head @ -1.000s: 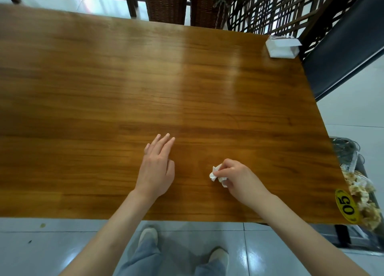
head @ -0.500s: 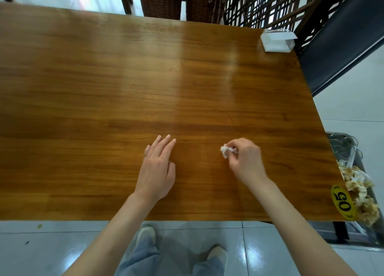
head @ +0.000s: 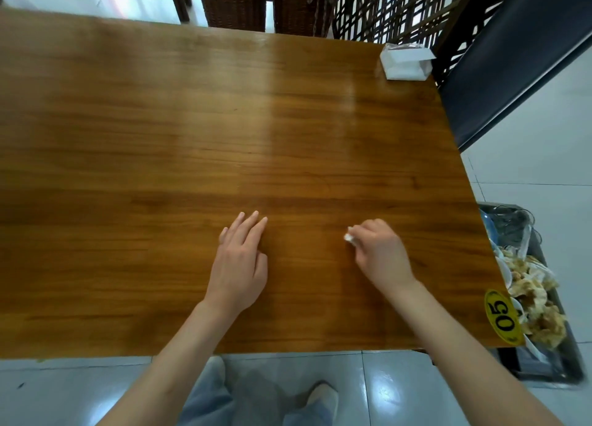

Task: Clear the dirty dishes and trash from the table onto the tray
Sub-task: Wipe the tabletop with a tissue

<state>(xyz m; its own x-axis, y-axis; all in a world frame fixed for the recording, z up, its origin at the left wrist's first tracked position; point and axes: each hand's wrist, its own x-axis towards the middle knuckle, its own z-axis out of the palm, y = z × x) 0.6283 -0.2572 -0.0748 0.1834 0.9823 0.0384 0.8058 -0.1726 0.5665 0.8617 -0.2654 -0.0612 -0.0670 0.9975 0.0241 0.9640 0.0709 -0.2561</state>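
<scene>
Where the wooden table (head: 192, 121) fills the frame, a white box (head: 405, 62) sits upper right
Left hand (head: 238, 265) lies flat, fingers released; right hand (head: 379, 252) pinches a crumpled tissue (head: 349, 238)

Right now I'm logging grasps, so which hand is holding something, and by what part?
The right hand pinches a small crumpled white tissue in its fingertips; only a corner shows. The left hand lies flat on the table, holding nothing.
</scene>
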